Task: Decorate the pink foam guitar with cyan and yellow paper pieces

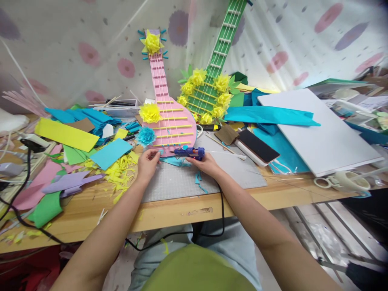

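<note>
My right hand (pixel 203 163) is wrapped round a blue glue gun (pixel 194 152), its nozzle pointing left. Close to the nozzle, my left hand (pixel 149 162) pinches a small blue piece that is hard to make out. Just behind both hands stands a pink paper lute (pixel 174 117) with yellow strips, white strings and blue pegs. On its left side sit a yellow paper flower (pixel 150 113) and a blue paper flower (pixel 146 136); another yellow flower (pixel 152 43) is on its head. A grey cutting mat (pixel 172 186) lies under my hands, with blue scraps on it.
A green paper lute (pixel 209 93) with yellow flowers leans behind. Coloured paper and yellow shreds (pixel 119 178) cover the left side. To the right are a phone (pixel 257 145), a white board (pixel 315 129) and a tape dispenser (pixel 345 181). The black cord (pixel 222 210) hangs over the table edge.
</note>
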Tool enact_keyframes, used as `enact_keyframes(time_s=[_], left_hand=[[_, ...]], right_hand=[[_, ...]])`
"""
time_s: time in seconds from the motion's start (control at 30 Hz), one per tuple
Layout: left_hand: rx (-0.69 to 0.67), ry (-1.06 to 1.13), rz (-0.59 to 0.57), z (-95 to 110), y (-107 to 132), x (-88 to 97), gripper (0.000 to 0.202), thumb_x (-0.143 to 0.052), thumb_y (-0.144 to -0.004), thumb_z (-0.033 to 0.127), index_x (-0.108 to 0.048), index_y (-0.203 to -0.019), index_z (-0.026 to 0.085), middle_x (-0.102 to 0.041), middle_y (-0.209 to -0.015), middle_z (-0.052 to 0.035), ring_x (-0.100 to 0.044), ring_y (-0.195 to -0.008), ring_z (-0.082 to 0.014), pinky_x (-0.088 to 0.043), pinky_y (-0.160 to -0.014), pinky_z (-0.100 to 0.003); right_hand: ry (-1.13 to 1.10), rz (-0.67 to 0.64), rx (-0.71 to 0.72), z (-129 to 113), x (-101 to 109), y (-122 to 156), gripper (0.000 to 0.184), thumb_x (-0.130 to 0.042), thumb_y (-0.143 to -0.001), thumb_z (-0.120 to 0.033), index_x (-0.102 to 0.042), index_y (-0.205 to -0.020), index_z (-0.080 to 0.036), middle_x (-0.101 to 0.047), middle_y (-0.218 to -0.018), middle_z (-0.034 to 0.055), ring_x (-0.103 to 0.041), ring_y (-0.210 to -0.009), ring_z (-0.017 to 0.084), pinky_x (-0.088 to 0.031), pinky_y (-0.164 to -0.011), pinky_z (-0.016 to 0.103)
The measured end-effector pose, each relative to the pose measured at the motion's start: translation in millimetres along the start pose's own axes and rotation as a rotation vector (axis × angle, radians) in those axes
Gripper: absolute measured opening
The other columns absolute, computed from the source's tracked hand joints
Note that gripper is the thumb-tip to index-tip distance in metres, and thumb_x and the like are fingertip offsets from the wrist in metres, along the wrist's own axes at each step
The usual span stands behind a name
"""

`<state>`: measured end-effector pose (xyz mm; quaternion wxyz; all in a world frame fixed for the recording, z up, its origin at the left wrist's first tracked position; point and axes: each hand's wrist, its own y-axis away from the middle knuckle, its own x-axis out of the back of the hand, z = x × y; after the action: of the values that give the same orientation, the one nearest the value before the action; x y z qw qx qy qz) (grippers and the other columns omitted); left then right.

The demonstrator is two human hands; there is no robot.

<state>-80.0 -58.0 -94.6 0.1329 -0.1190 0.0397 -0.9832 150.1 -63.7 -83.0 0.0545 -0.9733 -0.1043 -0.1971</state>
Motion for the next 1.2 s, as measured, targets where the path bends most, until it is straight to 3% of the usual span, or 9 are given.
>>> enact_keyframes(time_s=[0.27, 0.43, 0.53, 0.7, 0.9, 1.03, 1.1, 1.2], left_hand=[[0.045, 0.117, 0.009, 5.9, 1.3, -3.4, 0.021, -0.067, -0.064, 0.033, -0.057, -0.073, 0.017, -0.057, -0.055, 0.0043, -0.052, -0.042, -0.0080, -0.040, -0.043, -0.019], [0.018, 0.131, -0.032, 11.4, 3.8, -2.6, 0.032, -0.071, -0.060, 0.034, -0.061, -0.084, 0.016, -0.066, -0.070, -0.0006, -0.055, -0.047, -0.0079, -0.044, -0.046, -0.020], [0.040, 0.107, -0.038, 14.1, 5.7, -4.3, 0.033, -0.071, -0.060, 0.035, -0.063, -0.086, 0.016, -0.067, -0.071, -0.0023, -0.057, -0.050, -0.0098, -0.039, -0.041, -0.019], [0.086, 0.099, -0.074, 13.0, 8.5, -13.5, 0.035, -0.071, -0.061, 0.041, -0.064, -0.084, 0.016, -0.066, -0.068, -0.0019, -0.062, -0.055, -0.0146, -0.033, -0.036, -0.019], [-0.016, -0.198, -0.077, 9.1, 8.3, -13.8, 0.028, -0.066, -0.068, 0.045, -0.064, -0.066, 0.017, -0.063, -0.056, 0.0002, -0.055, -0.048, -0.0114, -0.039, -0.050, -0.023], [-0.006, -0.386, -0.035, 10.6, 6.2, -6.6, 0.032, -0.063, -0.070, 0.048, -0.063, -0.058, 0.018, -0.058, -0.047, 0.0006, -0.053, -0.047, -0.0126, -0.036, -0.050, -0.024], [-0.016, -0.351, -0.054, 11.9, 5.7, -3.9, 0.034, -0.061, -0.072, 0.049, -0.062, -0.057, 0.018, -0.054, -0.044, 0.0014, -0.049, -0.044, -0.0109, -0.035, -0.049, -0.023], [0.013, -0.086, -0.162, 15.2, 6.7, -4.3, 0.036, -0.062, -0.070, 0.051, -0.060, -0.060, 0.016, -0.057, -0.050, 0.0017, -0.041, -0.040, -0.0068, -0.031, -0.043, -0.021]], right_hand=[[0.045, -0.007, -0.015, -1.0, -4.2, -1.9, 0.042, -0.063, -0.070, -0.053, -0.070, -0.093, -0.019, -0.071, -0.088, 0.0015, -0.063, -0.084, 0.022, -0.048, -0.075, 0.032], [0.025, 0.016, -0.031, 0.9, -5.2, -2.8, 0.042, -0.064, -0.069, -0.054, -0.070, -0.092, -0.019, -0.070, -0.086, 0.0020, -0.063, -0.082, 0.022, -0.049, -0.075, 0.032], [-0.062, 0.082, 0.008, 2.2, -7.4, -5.0, 0.042, -0.064, -0.068, -0.054, -0.070, -0.093, -0.020, -0.070, -0.086, 0.0028, -0.063, -0.082, 0.021, -0.049, -0.075, 0.032], [-0.157, 0.165, -0.027, 0.5, -9.3, -10.1, 0.043, -0.063, -0.066, -0.059, -0.066, -0.076, -0.017, -0.064, -0.064, 0.0035, -0.059, -0.061, 0.016, -0.047, -0.062, 0.028], [-0.211, 0.217, -0.076, 0.3, -7.6, -12.5, 0.043, -0.066, -0.061, -0.060, -0.060, -0.066, -0.017, -0.059, -0.058, 0.0016, -0.054, -0.054, 0.013, -0.044, -0.057, 0.028], [-0.216, 0.234, -0.091, 0.5, -5.9, -11.6, 0.042, -0.067, -0.060, -0.059, -0.057, -0.063, -0.019, -0.055, -0.055, -0.0003, -0.050, -0.052, 0.012, -0.042, -0.056, 0.028], [-0.218, 0.238, -0.078, -0.4, -4.9, -10.5, 0.041, -0.068, -0.060, -0.058, -0.056, -0.062, -0.019, -0.054, -0.054, -0.0011, -0.048, -0.050, 0.011, -0.041, -0.054, 0.026], [-0.250, 0.224, -0.071, -2.7, -4.3, -9.9, 0.040, -0.068, -0.061, -0.056, -0.058, -0.064, -0.018, -0.054, -0.054, -0.0010, -0.047, -0.048, 0.010, -0.040, -0.052, 0.025]])
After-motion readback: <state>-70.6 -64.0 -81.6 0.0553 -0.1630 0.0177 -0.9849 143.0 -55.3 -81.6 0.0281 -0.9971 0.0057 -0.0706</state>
